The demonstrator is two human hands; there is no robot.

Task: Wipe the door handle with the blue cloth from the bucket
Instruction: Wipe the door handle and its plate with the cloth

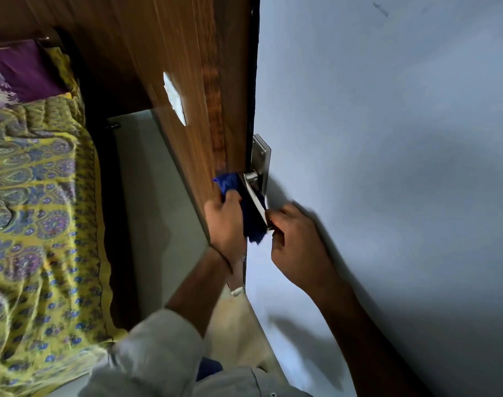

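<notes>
A silver lever door handle (255,197) on a steel backplate (260,160) sticks out from the edge of a pale door (387,138). My left hand (226,224) grips a dark blue cloth (251,216) and presses it against the left side of the lever. A bunched end of the cloth shows above my fingers. My right hand (296,239) pinches the lower tip of the lever from the right. The bucket is out of view.
A brown wooden panel (173,53) with a white switch plate (174,97) stands left of the door. A bed with a yellow patterned cover (38,210) fills the left side. Pale floor (158,210) runs between the bed and the panel.
</notes>
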